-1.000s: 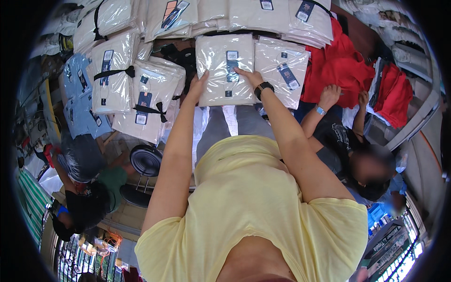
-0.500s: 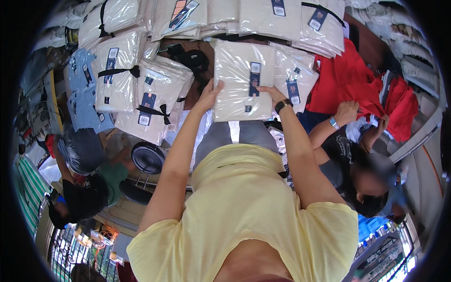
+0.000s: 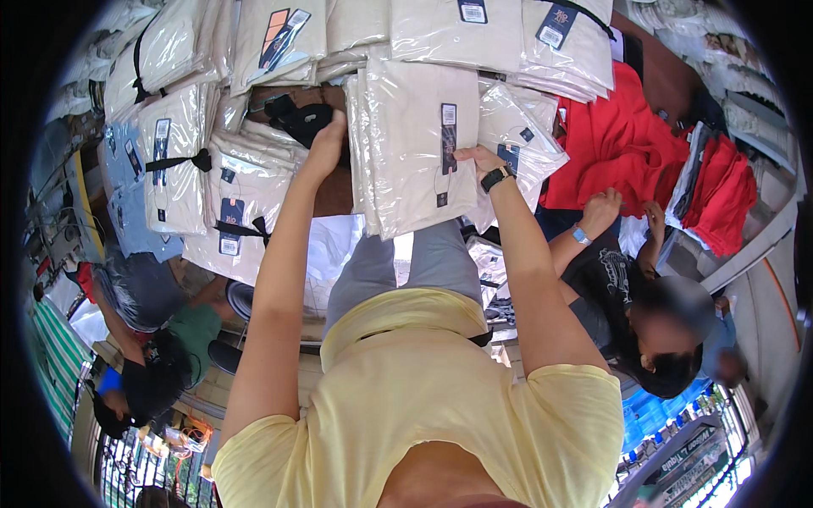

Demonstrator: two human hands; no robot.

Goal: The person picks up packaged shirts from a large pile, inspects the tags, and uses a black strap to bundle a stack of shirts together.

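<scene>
My right hand [image 3: 484, 162], with a dark watch on its wrist, grips the right side of a stack of beige folded garments in clear plastic bags [image 3: 406, 161]. Its thumb lies on the top bag beside a dark hang tag [image 3: 449, 140]. The stack is tilted, and several layers show along its left edge. To the left of the stack, my left hand [image 3: 327, 146] is off the bags and against a heap of black fabric strips [image 3: 298, 118]. Its fingers are partly hidden, so their hold is unclear.
Beige bagged bundles tied with black strips [image 3: 178, 161] lie at left, and more bagged stacks [image 3: 457, 34] along the back. Light-blue bagged garments [image 3: 140, 203] sit far left. At right, a co-worker's hands [image 3: 603, 207] handle red cloth [image 3: 618, 144]. Another person [image 3: 161, 360] is at lower left.
My left hand has let go of the bagged garments and moved left to the black strips. My right hand keeps its hold, and the stack now tilts, with several layers showing at its left edge.
</scene>
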